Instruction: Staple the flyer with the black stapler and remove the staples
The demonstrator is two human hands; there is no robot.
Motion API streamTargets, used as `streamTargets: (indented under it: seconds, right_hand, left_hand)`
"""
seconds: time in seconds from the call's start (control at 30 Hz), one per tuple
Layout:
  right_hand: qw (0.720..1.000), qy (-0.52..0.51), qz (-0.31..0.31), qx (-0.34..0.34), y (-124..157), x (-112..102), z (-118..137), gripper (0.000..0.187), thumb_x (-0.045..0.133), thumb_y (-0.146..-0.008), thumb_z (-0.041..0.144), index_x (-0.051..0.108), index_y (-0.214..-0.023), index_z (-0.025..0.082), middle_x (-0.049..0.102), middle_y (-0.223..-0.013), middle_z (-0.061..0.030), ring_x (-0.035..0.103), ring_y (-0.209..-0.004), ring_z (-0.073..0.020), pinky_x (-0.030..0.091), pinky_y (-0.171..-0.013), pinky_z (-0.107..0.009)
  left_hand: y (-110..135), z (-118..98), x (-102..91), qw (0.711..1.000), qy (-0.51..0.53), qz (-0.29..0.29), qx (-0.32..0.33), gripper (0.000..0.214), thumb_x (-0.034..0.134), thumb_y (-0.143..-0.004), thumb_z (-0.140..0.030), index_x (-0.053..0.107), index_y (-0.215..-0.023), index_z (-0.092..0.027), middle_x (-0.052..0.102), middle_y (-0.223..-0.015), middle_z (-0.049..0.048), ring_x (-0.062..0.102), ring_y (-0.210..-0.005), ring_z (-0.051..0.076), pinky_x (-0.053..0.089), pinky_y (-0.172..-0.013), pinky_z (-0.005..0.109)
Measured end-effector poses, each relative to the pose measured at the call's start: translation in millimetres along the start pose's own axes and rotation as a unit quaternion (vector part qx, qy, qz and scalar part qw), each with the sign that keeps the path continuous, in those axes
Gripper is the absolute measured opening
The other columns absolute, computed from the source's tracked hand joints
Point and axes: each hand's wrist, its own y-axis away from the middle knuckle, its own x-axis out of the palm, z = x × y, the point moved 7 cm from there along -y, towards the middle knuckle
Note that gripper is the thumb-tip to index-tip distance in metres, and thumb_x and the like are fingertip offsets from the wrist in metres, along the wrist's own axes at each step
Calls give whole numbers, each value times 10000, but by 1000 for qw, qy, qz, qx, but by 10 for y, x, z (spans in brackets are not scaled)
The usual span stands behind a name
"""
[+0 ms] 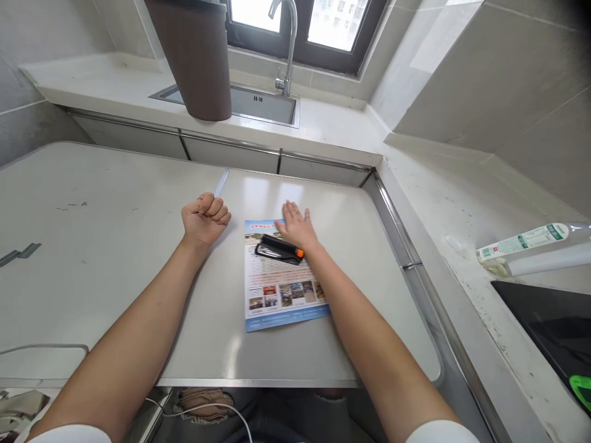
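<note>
A printed colour flyer [281, 289] lies on the white table [115, 246] in front of me. On its upper part rests a black tool with an orange tip [278, 249]. My right hand [296, 226] lies flat with fingers stretched out on the flyer's top edge, just beyond the black tool. My left hand [205, 218] is closed in a fist and rests on the table to the left of the flyer, apart from it. Nothing shows inside the fist.
A steel sink [258, 104] with a tall tap [287, 43] sits in the far counter under a window. A brown cylinder [194, 55] stands before the sink. On the right counter lie a plastic bottle [530, 246] and a black cooktop [549, 326].
</note>
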Motion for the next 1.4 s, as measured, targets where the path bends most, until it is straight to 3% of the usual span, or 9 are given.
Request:
streamTargets:
  seconds: [0.2, 0.4, 0.53, 0.63, 0.83, 1.03, 1.17, 1.3, 1.4]
  right_hand:
    - [995, -75, -46, -55, -334, 179, 904, 702, 339, -1117, 505, 299, -1653, 55, 222, -1758, -164, 182, -1648, -312, 53, -1307, -676]
    - [986, -106, -123, -37, -292, -1, 962, 650, 433, -1111, 509, 346, -1626, 122, 339, -1725, -132, 305, -1586, -272, 244, -1291, -575]
    - [972, -123, -197, 43, -161, -253, 490, 471, 293, -1138, 407, 688, -1209, 161, 716, -1239, -72, 623, -1149, -167, 498, -976, -265]
    - [958, -128, -208, 149, 69, -407, -235, 570, 333, -1086, 418, 552, -604, 206, 528, -606, -7, 484, -604, -146, 382, -586, -261]
    - [936, -100, -234, 242, 750, -878, -1636, 488, 525, -914, 348, 335, -472, 273, 273, -481, 35, 288, -519, -137, 235, -582, -332]
    - [927, -88, -251, 265, 984, -917, -2069, 511, 443, -967, 439, 393, -487, 269, 341, -505, 8, 351, -546, -154, 264, -603, -337]
    - [960, -74, -233, 139, 755, -777, -1503, 464, 542, -951, 467, 473, -553, 239, 530, -638, -48, 474, -690, -200, 345, -663, -342]
    - [953, -218, -205, -57, 598, -639, -287, 361, 498, -1039, 461, 636, -802, 227, 654, -894, -80, 599, -894, -236, 485, -816, -367]
    - [942, -261, -105, -184, 570, -473, 673, 289, 584, -1036, 488, 632, -1187, 247, 647, -1195, -87, 607, -1111, -244, 511, -934, -369]
  left_hand:
    - [-23, -193, -160, 998, 24, -29, 48, 450, 495, -856, -107, 123, -619, -198, 102, -545, -52, 112, -407, 85, 196, -400, 240]
    - [-55, -200, -256, 998, 36, -31, 37, 498, 514, -897, -151, 105, -616, -192, 51, -528, -60, 89, -381, 70, 142, -390, 236]
    - [-81, -193, -285, 998, 32, -22, 46, 461, 495, -886, -159, 123, -616, -190, 67, -522, -53, 128, -376, 73, 169, -388, 227]
    - [-96, -175, -277, 998, 35, -19, 46, 447, 496, -865, -147, 125, -620, -190, 82, -526, -50, 155, -379, 77, 194, -394, 228]
    - [-115, -131, -236, 997, 72, -17, 30, 432, 480, -847, -107, 126, -618, -199, 119, -516, -48, 205, -374, 81, 192, -400, 240]
    - [-112, -91, -294, 994, 94, -62, 9, 421, 468, -896, -101, 179, -606, -202, 179, -510, -52, 257, -373, 80, 183, -400, 233]
    - [-132, -77, -290, 993, 103, -53, 7, 423, 450, -908, -102, 179, -599, -202, 184, -508, -45, 282, -364, 86, 188, -390, 231]
    - [-145, -44, -271, 995, 89, -37, -3, 447, 442, -928, -118, 164, -588, -202, 172, -504, -41, 290, -351, 85, 205, -388, 230]
    - [-143, -20, -248, 997, 79, -20, -13, 464, 451, -930, -120, 161, -577, -204, 171, -497, -41, 290, -345, 86, 222, -389, 236]
